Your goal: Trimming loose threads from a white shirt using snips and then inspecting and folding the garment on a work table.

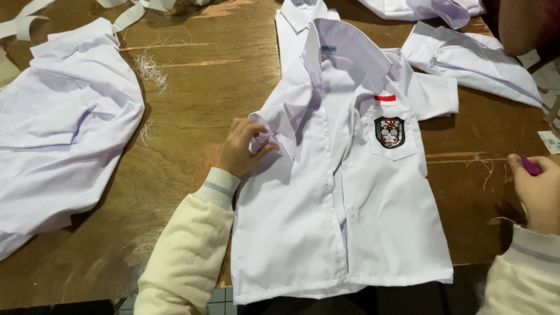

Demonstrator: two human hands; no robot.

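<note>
A small white short-sleeved shirt point(326, 204) lies face up on the wooden table point(192, 116), with a badge on its chest pocket point(389, 133) and a red-and-white strip above it. My left hand point(242, 146) pinches the folded left sleeve of this shirt at its edge. My right hand point(536, 189) rests at the table's right side, apart from the shirt, closed on a small purple tool point(529, 165). Both arms wear cream knit sleeves.
A pile of white shirts point(58, 116) covers the left of the table. More white shirts point(472, 55) lie at the back right. Loose thread clumps point(153, 69) and white fabric strips point(23, 20) lie at the back left. Another person's arm point(522, 26) shows top right.
</note>
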